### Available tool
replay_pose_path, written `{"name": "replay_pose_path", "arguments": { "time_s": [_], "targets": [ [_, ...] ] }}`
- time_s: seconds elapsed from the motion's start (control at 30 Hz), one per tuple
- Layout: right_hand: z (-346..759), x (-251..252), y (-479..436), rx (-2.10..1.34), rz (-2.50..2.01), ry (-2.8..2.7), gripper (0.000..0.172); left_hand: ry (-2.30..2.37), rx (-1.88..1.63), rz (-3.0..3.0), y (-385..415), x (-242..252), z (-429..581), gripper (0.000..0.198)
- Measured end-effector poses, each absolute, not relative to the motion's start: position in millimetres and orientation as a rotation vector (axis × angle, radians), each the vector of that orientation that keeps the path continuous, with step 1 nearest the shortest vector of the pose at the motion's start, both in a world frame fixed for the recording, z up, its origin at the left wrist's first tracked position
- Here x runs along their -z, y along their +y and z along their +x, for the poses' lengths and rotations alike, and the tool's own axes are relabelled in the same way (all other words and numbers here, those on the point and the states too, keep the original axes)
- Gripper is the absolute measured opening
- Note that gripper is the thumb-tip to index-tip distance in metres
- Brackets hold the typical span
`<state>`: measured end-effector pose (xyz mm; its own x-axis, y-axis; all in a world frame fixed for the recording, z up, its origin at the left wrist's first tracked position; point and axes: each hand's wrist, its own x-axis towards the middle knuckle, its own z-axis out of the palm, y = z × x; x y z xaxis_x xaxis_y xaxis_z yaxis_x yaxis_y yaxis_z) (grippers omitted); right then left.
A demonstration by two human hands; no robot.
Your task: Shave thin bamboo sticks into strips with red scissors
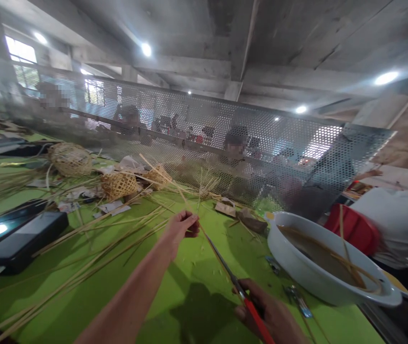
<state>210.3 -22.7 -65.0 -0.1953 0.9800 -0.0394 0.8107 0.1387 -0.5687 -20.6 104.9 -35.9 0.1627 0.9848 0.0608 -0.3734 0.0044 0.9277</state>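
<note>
My left hand (185,224) is closed in a pinch over the middle of the green table. A thin bamboo strip (181,195) runs up and away from its fingers. Lower right, my right hand (261,306) is wrapped round a red-handled metal tool (238,286) with a long, slim front. The tool points up and left, its tip close to my left fingertips; whether it touches the strip I cannot tell. Beyond my left hand stands a small spray of splayed strips (204,184). Long bamboo strips (118,246) lie across the table to the left.
Woven bamboo baskets (69,159) sit at the back left among scraps. A black box (25,241) lies at left. At right, a white basin (297,258) holds water and soaking strips, with a metal clip (299,301) beside it. A perforated metal screen (189,129) borders the back; a person (393,224) is at right.
</note>
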Motion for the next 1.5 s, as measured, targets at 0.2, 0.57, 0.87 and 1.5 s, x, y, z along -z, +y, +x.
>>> {"name": "replay_pose_path", "arguments": {
  "time_s": [0.2, 0.57, 0.87, 1.5],
  "targets": [
    [212.7, 70.6, -22.3, -0.632, -1.737, -2.079, 0.044, 0.751, -1.234, 1.039, 100.0, 37.1, -13.8, 0.03],
    [208.0, 71.0, -22.8, -0.658, -1.704, -2.001, 0.039, 0.717, -1.216, 1.002, 100.1, 39.0, -11.1, 0.031],
    [214.2, 77.0, -20.8, -0.561, -1.701, -2.043, 0.041, 0.71, -1.182, 0.977, 95.3, 40.5, -7.1, 0.025],
    [214.2, 71.7, -20.9, -0.692, -1.748, -2.077, 0.046, 0.799, -1.247, 0.98, 99.8, 34.1, -16.7, 0.027]
  ]
}}
